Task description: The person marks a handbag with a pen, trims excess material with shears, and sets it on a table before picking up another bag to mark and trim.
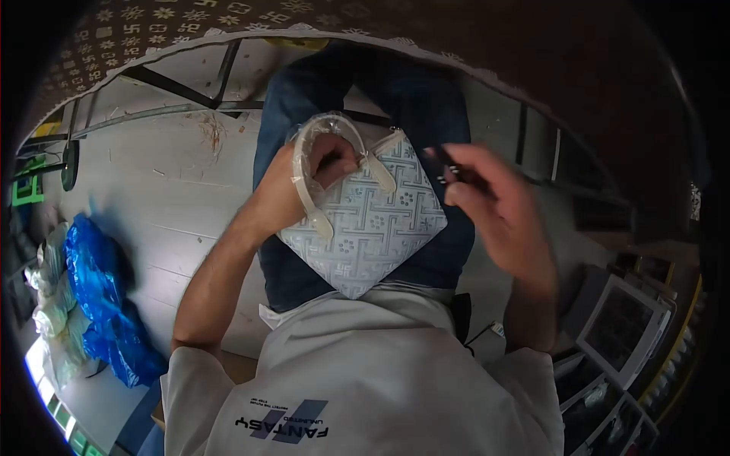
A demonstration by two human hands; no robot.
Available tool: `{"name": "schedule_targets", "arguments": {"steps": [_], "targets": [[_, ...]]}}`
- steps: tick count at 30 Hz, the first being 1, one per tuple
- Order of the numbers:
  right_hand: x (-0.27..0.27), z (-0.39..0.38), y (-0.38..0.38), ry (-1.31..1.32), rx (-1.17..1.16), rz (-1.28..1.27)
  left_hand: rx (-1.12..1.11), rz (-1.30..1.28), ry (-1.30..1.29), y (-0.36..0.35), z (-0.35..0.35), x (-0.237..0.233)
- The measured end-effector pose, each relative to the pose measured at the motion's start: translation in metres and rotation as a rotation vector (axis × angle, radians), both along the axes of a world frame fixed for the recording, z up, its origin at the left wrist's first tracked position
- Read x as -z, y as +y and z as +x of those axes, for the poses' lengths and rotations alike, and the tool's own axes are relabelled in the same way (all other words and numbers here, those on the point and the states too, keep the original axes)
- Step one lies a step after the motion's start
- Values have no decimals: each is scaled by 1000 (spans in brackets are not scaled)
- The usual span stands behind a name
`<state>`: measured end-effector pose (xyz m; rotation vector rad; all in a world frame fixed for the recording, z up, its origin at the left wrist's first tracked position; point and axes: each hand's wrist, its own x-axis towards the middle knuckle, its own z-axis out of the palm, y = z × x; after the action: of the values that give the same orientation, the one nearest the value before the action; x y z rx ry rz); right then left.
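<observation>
A pale handbag (pixel 357 224) with a grey-blue geometric pattern lies tilted across my lap, one corner toward my waist. Its cream handle (pixel 302 163) is wrapped in clear plastic and arches around my left hand (pixel 319 171). The fingers of that hand are curled closed at the bag's upper edge; exactly what they pinch is partly hidden. A zipper end (pixel 395 133) shows at the top corner. To the right of the bag, apart from it, my right hand (pixel 490 201) is closed around a small black tool (pixel 449 169), too blurred to tell its exact kind.
A brown patterned cloth (pixel 190 23) hangs over the far side, above a dark metal frame (pixel 179 87). Blue plastic bags (pixel 99 289) lie on the floor at left. A grey framed panel (pixel 620 327) and other items stand at right. Scraps (pixel 209 133) litter the floor.
</observation>
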<state>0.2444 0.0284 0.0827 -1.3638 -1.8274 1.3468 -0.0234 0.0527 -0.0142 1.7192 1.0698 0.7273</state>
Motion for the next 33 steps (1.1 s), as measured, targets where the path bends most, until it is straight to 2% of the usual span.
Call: {"name": "schedule_targets", "arguments": {"steps": [2, 4, 6, 8, 11, 33], "targets": [[39, -9, -7, 51, 25, -96, -6, -164, -30, 4, -1, 3], [56, -17, -16, 42, -4, 45, -5, -205, 10, 7, 2, 0], [65, -24, -21, 73, 36, 44, -10, -241, 44, 8, 5, 1], [71, -29, -22, 55, 122, 186, -45, -249, 12, 7, 7, 2], [74, -33, -25, -44, 75, 239, -57, -239, 76, 5, 9, 0], [81, -49, -18, -126, 113, 423, -38, -115, 118, 1, 7, -4]]}}
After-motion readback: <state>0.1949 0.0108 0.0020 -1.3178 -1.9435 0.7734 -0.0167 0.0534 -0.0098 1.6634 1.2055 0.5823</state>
